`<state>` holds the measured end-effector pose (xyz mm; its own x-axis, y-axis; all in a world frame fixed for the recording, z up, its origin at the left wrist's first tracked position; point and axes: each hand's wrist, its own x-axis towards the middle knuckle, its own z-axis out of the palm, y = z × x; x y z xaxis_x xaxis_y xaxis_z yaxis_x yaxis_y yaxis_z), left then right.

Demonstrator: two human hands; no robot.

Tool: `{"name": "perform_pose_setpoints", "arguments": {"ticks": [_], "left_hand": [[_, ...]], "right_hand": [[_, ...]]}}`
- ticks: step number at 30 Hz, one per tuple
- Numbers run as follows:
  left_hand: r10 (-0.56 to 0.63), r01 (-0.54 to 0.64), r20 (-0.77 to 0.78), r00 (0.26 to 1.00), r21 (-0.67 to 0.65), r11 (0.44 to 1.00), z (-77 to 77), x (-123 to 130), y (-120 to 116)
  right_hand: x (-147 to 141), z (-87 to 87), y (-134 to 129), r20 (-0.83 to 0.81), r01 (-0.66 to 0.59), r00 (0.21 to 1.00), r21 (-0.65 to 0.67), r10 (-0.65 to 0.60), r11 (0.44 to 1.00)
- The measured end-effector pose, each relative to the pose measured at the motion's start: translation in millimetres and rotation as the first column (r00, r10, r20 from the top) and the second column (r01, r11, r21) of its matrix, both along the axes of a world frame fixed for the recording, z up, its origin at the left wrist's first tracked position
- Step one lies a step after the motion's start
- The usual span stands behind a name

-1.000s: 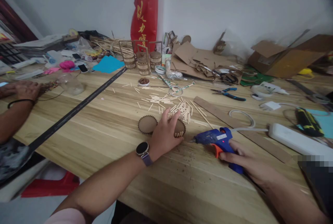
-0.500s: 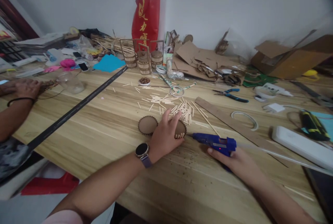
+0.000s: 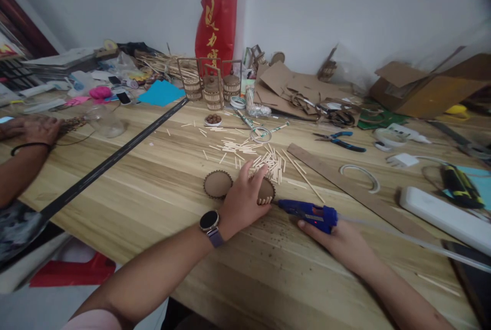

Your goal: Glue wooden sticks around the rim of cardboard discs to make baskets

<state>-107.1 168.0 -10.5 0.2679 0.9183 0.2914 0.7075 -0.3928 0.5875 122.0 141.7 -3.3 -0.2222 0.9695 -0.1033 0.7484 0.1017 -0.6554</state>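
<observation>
My left hand [image 3: 245, 194] grips a round cardboard base [image 3: 265, 187] with a ridged rim, its thumb at the near edge and its fingers over the left side. Short light sticks stand along the near part of that rim. A second round base [image 3: 218, 184] lies flat just left of the hand. Wrapped around the handle of a blue hot glue gun [image 3: 310, 212] is my right hand [image 3: 343, 240]. The gun's nozzle points left, at or very near the rim of the held base; exact contact is unclear. A glue stick [image 3: 402, 238] trails from its back.
Short wooden sticks [image 3: 272, 163] lie scattered beyond the bases. A cardboard strip [image 3: 345, 187], pliers [image 3: 339, 139] and a white power strip [image 3: 441, 215] are on the right. Small lidded buckets [image 3: 213, 94] stand at the back. Another person's hands [image 3: 38, 130] rest at left.
My right hand has brought the glue gun slightly left and down, its nozzle closer to the held base. My left hand and the base stay in place.
</observation>
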Motion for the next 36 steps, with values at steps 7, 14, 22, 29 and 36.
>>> {"name": "perform_pose_setpoints", "arguments": {"ticks": [7,14,22,29,36], "left_hand": [[0.007,-0.007,-0.001,1.0,-0.025,1.0,1.3,0.4,-0.2],[0.01,-0.01,0.0,1.0,-0.004,1.0,-1.1,0.0,0.5],[0.018,-0.018,-0.012,1.0,-0.018,1.0,0.3,0.1,0.3],[-0.002,0.001,-0.015,1.0,-0.041,0.999,2.9,1.3,-0.3],[-0.006,0.006,-0.02,1.0,-0.023,1.0,1.2,0.4,-0.7]], "right_hand": [[-0.7,-0.2,-0.9,0.059,0.041,0.997,-0.01,-0.04,0.999],[-2.0,-1.3,-0.3,0.024,0.014,1.0,0.014,-0.014,1.0],[-1.3,-3.8,-1.5,0.029,0.049,0.998,0.02,-0.05,0.999],[0.3,4.6,3.5,-0.158,0.151,0.975,-0.034,-0.154,0.988],[25.2,23.3,-0.6,-0.366,-0.18,0.929,-0.578,-0.056,0.796]]}}
